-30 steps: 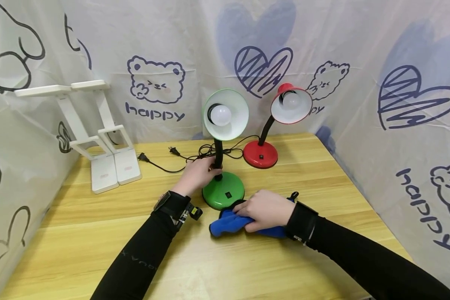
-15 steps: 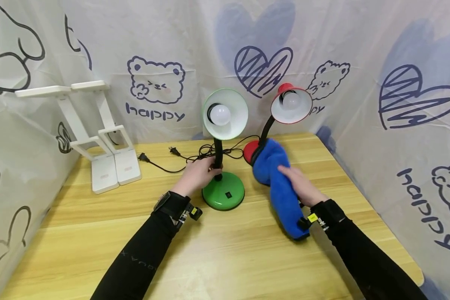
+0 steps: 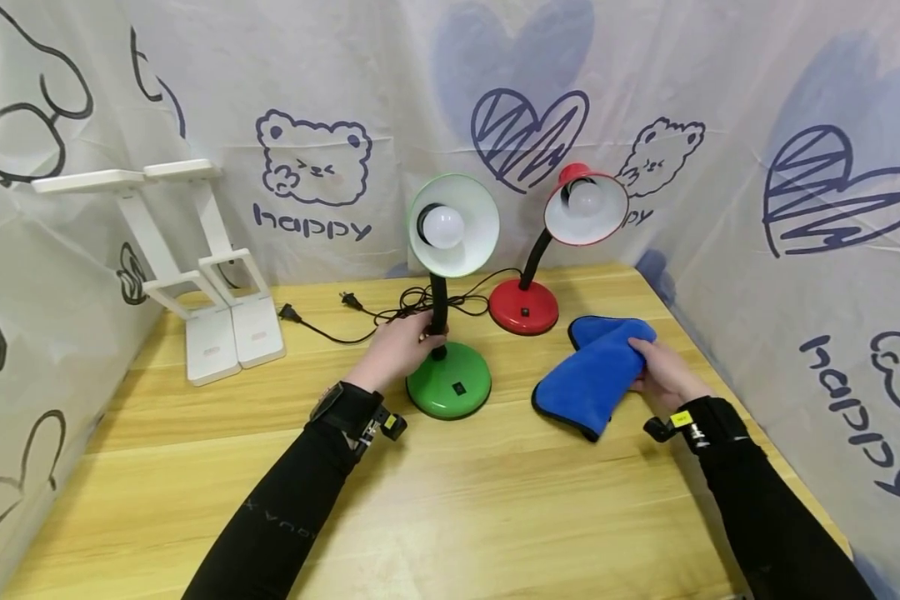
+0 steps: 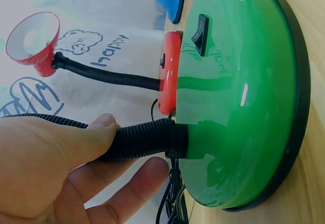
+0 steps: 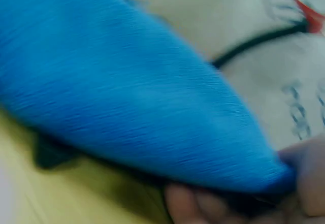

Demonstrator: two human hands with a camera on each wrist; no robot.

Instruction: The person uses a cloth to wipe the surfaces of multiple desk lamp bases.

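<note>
Blue soft cloth with black edging [image 3: 596, 375]: how many, and where?

Just one, folded over itself on the right side of the pale wood-grain desk [image 3: 495, 508]. I can't tell whether all its lower edge touches the surface.

Which hand has it?

One of two, the right hand [image 3: 667, 377]. Its thumb and fingers are clamped on the cloth's right end.

And the other?

The left hand [image 3: 396, 352] has its thumb and fingers curled round the ribbed black neck [image 4: 144, 138] of one green round-based lamp [image 3: 457, 379], upright left of the cloth.

Any more lamps?

One red round-based lamp [image 3: 523, 307], standing behind the cloth, neck leaning right. Each of those two lamps shows one white bulb and one black switch. Far left, two white angular stands with flat tops [image 3: 213, 221] stand side by side.

Cords?

Two black plugs [image 3: 288, 313] lie between the white pair and a tangle of thin black cord [image 3: 412, 302] behind the green lamp.
</note>
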